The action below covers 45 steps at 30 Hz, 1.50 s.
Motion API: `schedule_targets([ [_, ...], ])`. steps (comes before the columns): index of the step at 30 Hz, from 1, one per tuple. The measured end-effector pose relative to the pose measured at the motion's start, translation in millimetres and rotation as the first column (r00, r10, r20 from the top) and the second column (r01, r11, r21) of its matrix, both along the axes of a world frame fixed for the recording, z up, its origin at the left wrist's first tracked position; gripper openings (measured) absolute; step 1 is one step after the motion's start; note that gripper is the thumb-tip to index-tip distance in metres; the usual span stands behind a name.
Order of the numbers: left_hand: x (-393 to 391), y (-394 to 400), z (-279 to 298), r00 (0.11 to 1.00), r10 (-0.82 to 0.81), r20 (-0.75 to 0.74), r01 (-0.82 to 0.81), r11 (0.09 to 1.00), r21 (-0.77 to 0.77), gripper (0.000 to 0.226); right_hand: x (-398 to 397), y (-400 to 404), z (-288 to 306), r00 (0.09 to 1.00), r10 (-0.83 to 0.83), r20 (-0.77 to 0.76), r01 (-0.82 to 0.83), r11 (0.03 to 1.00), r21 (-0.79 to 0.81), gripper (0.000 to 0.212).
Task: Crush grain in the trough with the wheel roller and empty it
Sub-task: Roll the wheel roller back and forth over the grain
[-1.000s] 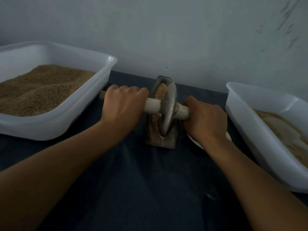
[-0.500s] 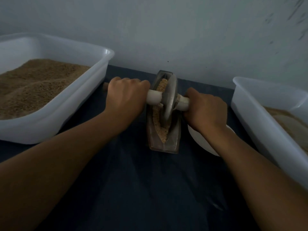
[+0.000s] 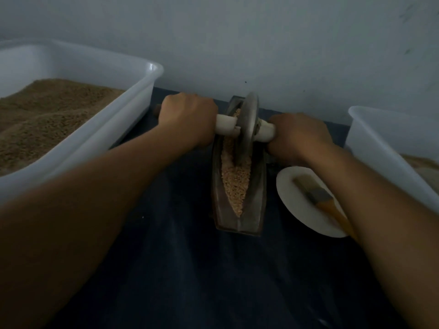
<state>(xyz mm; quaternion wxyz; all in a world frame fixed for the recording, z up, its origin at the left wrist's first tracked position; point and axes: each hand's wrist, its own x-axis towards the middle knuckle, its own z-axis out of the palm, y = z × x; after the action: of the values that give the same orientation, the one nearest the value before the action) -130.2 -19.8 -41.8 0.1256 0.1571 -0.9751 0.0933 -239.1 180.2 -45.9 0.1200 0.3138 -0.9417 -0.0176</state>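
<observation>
A narrow boat-shaped metal trough (image 3: 254,210) lies lengthwise on the dark cloth, its groove filled with pale grain (image 3: 235,184). A metal wheel roller (image 3: 248,124) stands upright in the groove toward its far end. A white-sleeved axle runs through the wheel. My left hand (image 3: 187,122) grips the axle's left side and my right hand (image 3: 297,136) grips its right side. Both fists hide the axle's outer parts, apart from a dark tip left of my left hand.
A big white tub (image 3: 142,91) heaped with brown grain stands at the left. Another white tub (image 3: 370,129) with paler meal is at the right. Between trough and right tub lies a white plate (image 3: 292,195) with a yellow-handled brush (image 3: 320,195) on it. The wall is close behind.
The wheel has rolled away from me toward the trough's far end, both hands moving with it. More grain in the near part of the groove and the plate with the brush now show.
</observation>
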Motion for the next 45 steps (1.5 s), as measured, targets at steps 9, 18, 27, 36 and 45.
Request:
schedule_targets([
  [9, -16.7, -5.4, 11.7, 0.997, -0.032, 0.067, 0.032, 0.999, 0.009, 0.034, -16.5, -7.5, 7.8, 0.981, 0.000, 0.192, -0.010, 0.999, 0.049, 0.031],
  [18, 10.0, 3.4, -9.4, 0.990, -0.047, -0.131, 0.040, 0.998, -0.058, 0.015, 11.4, 1.4, 0.9, 1.000, 0.007, 0.005, -0.007, 1.000, -0.020, 0.012],
  [27, 39.8, 13.4, -13.4, 0.982, -0.090, -0.164, 0.078, 0.994, -0.082, 0.023, 48.1, 18.4, -16.7, 0.988, -0.036, -0.150, 0.013, 0.988, -0.155, 0.016],
  [36, 64.5, 22.0, -13.4, 0.974, -0.113, -0.199, 0.097, 0.991, -0.091, 0.035, 81.5, 28.6, -20.2, 0.965, -0.053, -0.258, 0.006, 0.984, -0.177, 0.021],
  [45, 58.7, 22.5, -12.6, 0.979, -0.095, -0.180, 0.076, 0.991, -0.111, 0.029, 73.4, 28.2, -24.3, 0.966, -0.069, -0.250, 0.021, 0.982, -0.188, 0.020],
])
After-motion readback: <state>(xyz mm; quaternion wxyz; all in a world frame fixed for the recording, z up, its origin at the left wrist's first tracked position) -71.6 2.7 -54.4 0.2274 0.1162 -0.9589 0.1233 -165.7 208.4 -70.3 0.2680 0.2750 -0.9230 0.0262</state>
